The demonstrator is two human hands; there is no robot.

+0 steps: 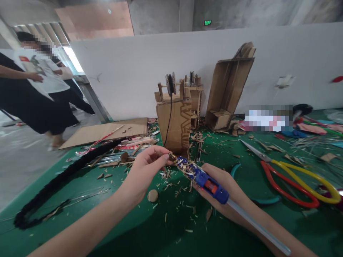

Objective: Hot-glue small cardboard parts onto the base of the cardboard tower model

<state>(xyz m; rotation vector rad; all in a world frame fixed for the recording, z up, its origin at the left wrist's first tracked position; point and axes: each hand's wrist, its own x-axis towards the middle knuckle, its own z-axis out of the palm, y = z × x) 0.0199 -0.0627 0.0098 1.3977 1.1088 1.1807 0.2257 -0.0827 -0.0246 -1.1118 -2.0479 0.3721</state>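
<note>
My right hand (225, 194) grips a blue glue gun (206, 180) with an orange trigger; a pale glue stick (257, 228) juts out of its back along my forearm. The gun's body is stuck with cardboard crumbs. My left hand (146, 171) pinches at the gun's nozzle tip (171, 156) with thumb and fingers. Both hands hover over a green floor mat (171, 228) strewn with cardboard scraps, just in front of a cardboard box model (175, 121) with a black wire hanging down its front.
Large scissors (294, 178) with red and yellow handles lie at the right. A thick black braided rope (61, 178) curves along the left. Tall cardboard structure (227, 89) leans on the white wall. Flat cardboard sheet (104, 132) lies left. People stand at far left (34, 82).
</note>
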